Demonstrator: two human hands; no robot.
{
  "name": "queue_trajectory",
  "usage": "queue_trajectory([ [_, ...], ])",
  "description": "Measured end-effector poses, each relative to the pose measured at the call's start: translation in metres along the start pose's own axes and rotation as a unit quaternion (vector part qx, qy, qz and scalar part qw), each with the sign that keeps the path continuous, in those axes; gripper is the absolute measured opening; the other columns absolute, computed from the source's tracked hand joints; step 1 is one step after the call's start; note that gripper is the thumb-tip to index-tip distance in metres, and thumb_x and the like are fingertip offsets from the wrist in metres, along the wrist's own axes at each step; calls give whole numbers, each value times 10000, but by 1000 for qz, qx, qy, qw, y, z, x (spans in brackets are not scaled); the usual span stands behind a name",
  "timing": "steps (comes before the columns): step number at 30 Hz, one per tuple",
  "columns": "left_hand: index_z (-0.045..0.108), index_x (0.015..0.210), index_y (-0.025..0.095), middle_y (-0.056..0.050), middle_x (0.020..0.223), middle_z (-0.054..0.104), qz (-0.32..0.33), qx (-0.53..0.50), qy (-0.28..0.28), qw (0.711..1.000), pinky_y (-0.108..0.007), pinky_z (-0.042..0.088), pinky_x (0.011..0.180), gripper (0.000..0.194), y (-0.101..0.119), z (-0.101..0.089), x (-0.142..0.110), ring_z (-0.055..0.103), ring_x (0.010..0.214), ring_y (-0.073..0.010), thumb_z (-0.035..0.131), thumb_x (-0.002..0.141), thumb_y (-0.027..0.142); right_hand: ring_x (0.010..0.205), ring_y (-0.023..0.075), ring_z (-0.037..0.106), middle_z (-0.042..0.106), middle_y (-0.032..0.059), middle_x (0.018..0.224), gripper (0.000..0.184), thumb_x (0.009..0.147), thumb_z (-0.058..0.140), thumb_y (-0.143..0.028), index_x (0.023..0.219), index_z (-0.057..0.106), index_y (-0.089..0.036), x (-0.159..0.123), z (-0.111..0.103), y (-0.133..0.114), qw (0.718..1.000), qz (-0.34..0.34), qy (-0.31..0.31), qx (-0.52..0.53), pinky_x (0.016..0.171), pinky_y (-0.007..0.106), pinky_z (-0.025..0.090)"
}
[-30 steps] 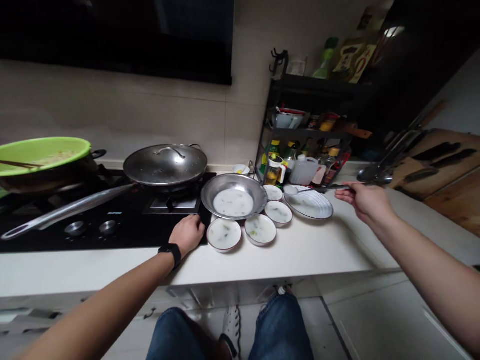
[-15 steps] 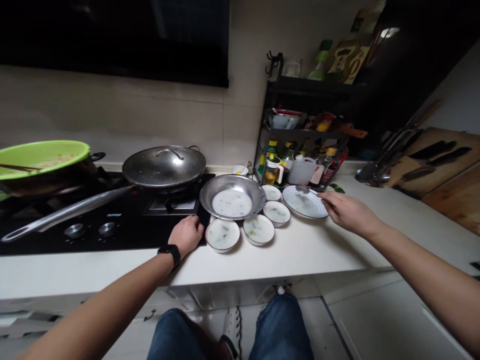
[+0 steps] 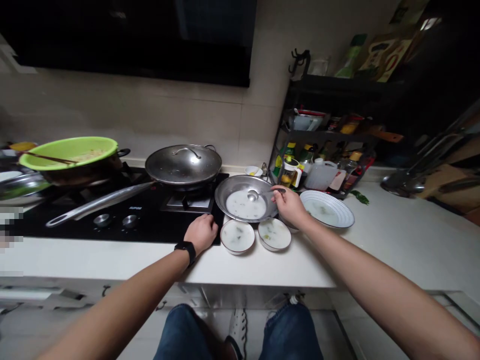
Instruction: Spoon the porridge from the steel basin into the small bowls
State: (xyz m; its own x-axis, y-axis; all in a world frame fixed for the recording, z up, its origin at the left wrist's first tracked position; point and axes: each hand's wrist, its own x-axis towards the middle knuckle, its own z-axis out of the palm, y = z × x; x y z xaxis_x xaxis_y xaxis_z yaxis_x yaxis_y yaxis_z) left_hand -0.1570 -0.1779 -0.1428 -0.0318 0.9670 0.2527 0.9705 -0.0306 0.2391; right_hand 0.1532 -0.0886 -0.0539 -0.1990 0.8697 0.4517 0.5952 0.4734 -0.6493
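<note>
White bowl [image 3: 286,226], hidden by right hand [image 3: 291,208]

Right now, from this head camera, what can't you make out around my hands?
Head view only:
- The white bowl beside the right hand: mostly hidden by that hand and wrist.
- The spoon: its grip is covered by the fingers.
- The specks in the steel pan: too small to identify.
- The bottles on the rack: labels too small and dim.
- The wooden board: cut off by the right edge.
</note>
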Motion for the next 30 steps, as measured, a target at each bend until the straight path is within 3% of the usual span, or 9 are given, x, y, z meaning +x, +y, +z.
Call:
queue_trajectory([
  [5, 622, 844, 218, -90, 965, 703, 1, -11, 6, 1000, -345, 468, 811, 184, -2, 3, 0, 660, 921, -232, 491, 971, 241, 732, 219, 764, 756, 43, 734, 159, 987, 540, -259, 1063, 671, -210, 8, 25, -8, 990, 97, 17, 99, 724, 318, 612],
  [8, 624, 846, 216, -90, 956, 699, 5, -10, 11, 1000, -347, 471, 824, 191, -2, 4, 0, 658, 920, -232, 483, 973, 240, 587, 183, 727, 702, 16, 602, 73, 980, 566, -196, 941, 627, -202, 10, 30, -10, 943, 239, 52, 227, 596, 259, 600],
  [10, 621, 843, 216, -88, 950, 699, 6, -10, 12, 1000, -349, 473, 826, 195, -1, 3, -1, 658, 920, -233, 479, 974, 243, 516, 165, 698, 669, 15, 543, 124, 980, 544, -147, 876, 591, -195, 10, 33, -11, 905, 308, 70, 286, 542, 237, 592],
  [15, 616, 836, 216, -90, 956, 701, 5, -8, 6, 1000, -352, 480, 834, 205, 0, 1, -1, 660, 922, -235, 469, 975, 246, 511, 152, 702, 672, 47, 536, 153, 978, 506, -89, 865, 575, -166, 5, 26, -16, 876, 343, 73, 332, 555, 235, 624],
  [23, 618, 845, 218, -100, 969, 714, 4, 5, -4, 1000, -357, 488, 842, 202, 0, -1, -1, 663, 944, -244, 466, 973, 252, 513, 148, 708, 705, 69, 599, 88, 959, 576, -114, 889, 618, -146, 5, -27, -16, 875, 311, 102, 356, 562, 235, 639],
  [30, 615, 844, 228, -96, 980, 717, 4, 11, -10, 1000, -354, 494, 842, 221, -2, -1, 0, 672, 954, -248, 447, 978, 277, 595, 181, 748, 713, 90, 648, 61, 919, 654, -192, 885, 628, -148, -6, -119, 27, 889, 287, 173, 312, 647, 282, 674],
])
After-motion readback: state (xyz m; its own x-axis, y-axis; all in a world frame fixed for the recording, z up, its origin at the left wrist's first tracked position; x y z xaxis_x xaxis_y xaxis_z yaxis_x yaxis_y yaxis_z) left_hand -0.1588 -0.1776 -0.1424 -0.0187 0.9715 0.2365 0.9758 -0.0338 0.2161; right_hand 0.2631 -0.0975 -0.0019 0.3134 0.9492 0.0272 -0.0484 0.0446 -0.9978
